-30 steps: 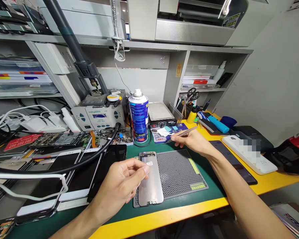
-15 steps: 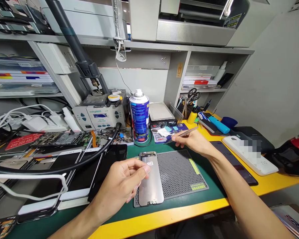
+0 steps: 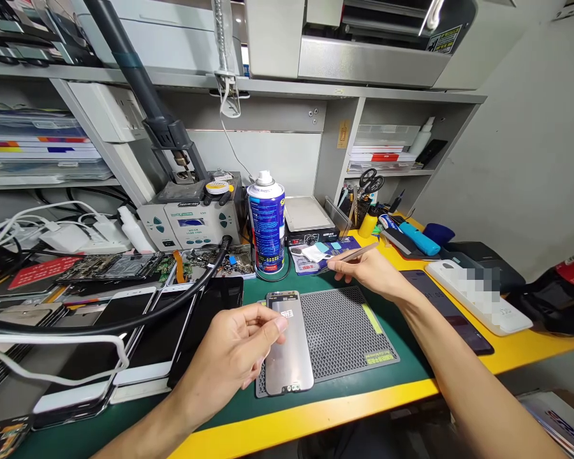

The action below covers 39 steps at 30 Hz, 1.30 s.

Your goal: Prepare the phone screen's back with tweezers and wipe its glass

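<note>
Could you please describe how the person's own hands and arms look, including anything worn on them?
Both the left hand and right hand are gloveless. The forearms are bare, with no sleeves in view. No watch, bracelet or ring is visible.

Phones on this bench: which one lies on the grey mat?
The silver phone, partly behind the left hand; the dark-screened phones lie off the mat.

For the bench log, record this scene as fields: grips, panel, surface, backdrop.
Left grip: curled, overlapping the silver panel in view; whether it holds anything is unclear
Right grip: holding a slim metal tool near a white pad
Panel: flat on the left part of the gray mat
Surface: green, with yellow edging
Backdrop: upright blue spray can
</note>
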Each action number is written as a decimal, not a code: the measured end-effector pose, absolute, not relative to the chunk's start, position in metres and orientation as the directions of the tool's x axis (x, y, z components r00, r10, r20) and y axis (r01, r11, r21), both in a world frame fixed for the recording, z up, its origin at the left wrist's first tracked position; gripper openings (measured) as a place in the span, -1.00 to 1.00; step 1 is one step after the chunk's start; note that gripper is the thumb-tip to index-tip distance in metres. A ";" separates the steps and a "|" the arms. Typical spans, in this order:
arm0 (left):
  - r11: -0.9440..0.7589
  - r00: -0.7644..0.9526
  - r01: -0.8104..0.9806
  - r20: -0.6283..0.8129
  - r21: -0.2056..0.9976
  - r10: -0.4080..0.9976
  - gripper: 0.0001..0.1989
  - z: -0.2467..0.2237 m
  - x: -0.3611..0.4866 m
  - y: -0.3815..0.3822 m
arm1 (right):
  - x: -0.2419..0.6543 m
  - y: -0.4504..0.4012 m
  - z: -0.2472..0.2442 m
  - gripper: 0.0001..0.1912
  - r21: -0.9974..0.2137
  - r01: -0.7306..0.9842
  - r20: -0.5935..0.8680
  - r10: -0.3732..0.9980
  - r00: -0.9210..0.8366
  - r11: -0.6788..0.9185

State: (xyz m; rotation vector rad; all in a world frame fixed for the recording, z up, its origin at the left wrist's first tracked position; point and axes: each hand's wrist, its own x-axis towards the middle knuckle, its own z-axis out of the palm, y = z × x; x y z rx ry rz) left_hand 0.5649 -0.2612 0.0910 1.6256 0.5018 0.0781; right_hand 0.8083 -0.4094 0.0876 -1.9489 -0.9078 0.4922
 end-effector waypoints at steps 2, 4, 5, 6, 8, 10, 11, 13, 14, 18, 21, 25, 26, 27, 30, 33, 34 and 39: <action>-0.026 0.902 0.263 -0.237 0.964 0.362 -0.60 0.091 0.565 -0.261 | 0.810 -0.411 0.089 -0.72 -0.857 0.404 0.026 0.757 0.652 -0.319; -0.027 0.900 0.266 -0.239 0.964 0.364 -0.60 0.091 0.564 -0.260 | 0.813 -0.413 0.091 -0.72 -0.855 0.412 0.036 0.757 0.653 -0.315; -0.032 0.898 0.272 -0.242 0.962 0.367 -0.60 0.092 0.564 -0.260 | 0.814 -0.414 0.092 -0.72 -0.853 0.416 0.039 0.756 0.653 -0.315; -0.034 0.897 0.278 -0.247 0.960 0.367 -0.60 0.092 0.563 -0.260 | 0.815 -0.415 0.092 -0.72 -0.850 0.419 0.040 0.756 0.654 -0.317; -0.037 0.895 0.286 -0.254 0.957 0.366 -0.59 0.092 0.562 -0.260 | 0.817 -0.416 0.092 -0.72 -0.844 0.426 0.036 0.758 0.651 -0.326; -0.033 0.895 0.288 -0.257 0.957 0.364 -0.59 0.091 0.562 -0.260 | 0.817 -0.416 0.092 -0.72 -0.838 0.431 0.029 0.762 0.646 -0.334; -0.032 0.895 0.290 -0.259 0.957 0.363 -0.59 0.091 0.562 -0.260 | 0.817 -0.415 0.092 -0.72 -0.836 0.434 0.027 0.763 0.645 -0.337; -0.033 0.894 0.291 -0.260 0.956 0.366 -0.59 0.090 0.563 -0.260 | 0.817 -0.415 0.092 -0.72 -0.831 0.438 0.025 0.762 0.647 -0.344; -0.034 0.894 0.290 -0.258 0.956 0.368 -0.60 0.090 0.563 -0.260 | 0.817 -0.415 0.092 -0.71 -0.828 0.439 0.024 0.760 0.649 -0.348; -0.038 0.894 0.291 -0.258 0.956 0.365 -0.59 0.089 0.563 -0.260 | 0.818 -0.417 0.092 -0.70 -0.817 0.447 0.017 0.760 0.650 -0.364; -0.038 0.894 0.293 -0.260 0.955 0.364 -0.60 0.089 0.562 -0.259 | 0.819 -0.417 0.092 -0.70 -0.815 0.447 0.014 0.758 0.652 -0.369; -0.037 0.895 0.292 -0.259 0.956 0.364 -0.60 0.091 0.562 -0.260 | 0.817 -0.417 0.094 -0.72 -0.818 0.438 0.009 0.754 0.657 -0.372; -0.037 0.893 0.294 -0.261 0.955 0.366 -0.60 0.091 0.562 -0.260 | 0.816 -0.417 0.094 -0.72 -0.819 0.436 0.008 0.753 0.658 -0.372; -0.037 0.892 0.298 -0.264 0.954 0.366 -0.60 0.092 0.563 -0.260 | 0.816 -0.417 0.094 -0.72 -0.820 0.434 0.008 0.752 0.659 -0.372; -0.037 0.891 0.303 -0.269 0.952 0.366 -0.60 0.092 0.563 -0.261 | 0.816 -0.417 0.094 -0.73 -0.825 0.428 0.006 0.751 0.660 -0.369; -0.037 0.892 0.299 -0.266 0.954 0.365 -0.60 0.092 0.563 -0.260 | 0.817 -0.418 0.094 -0.73 -0.835 0.415 0.007 0.748 0.664 -0.361; -0.037 0.892 0.296 -0.263 0.954 0.367 -0.60 0.091 0.563 -0.260 | 0.817 -0.418 0.094 -0.73 -0.840 0.408 0.007 0.745 0.667 -0.357; -0.034 0.894 0.287 -0.255 0.957 0.370 -0.61 0.090 0.563 -0.259 | 0.815 -0.419 0.098 -0.72 -0.880 0.352 0.002 0.738 0.675 -0.320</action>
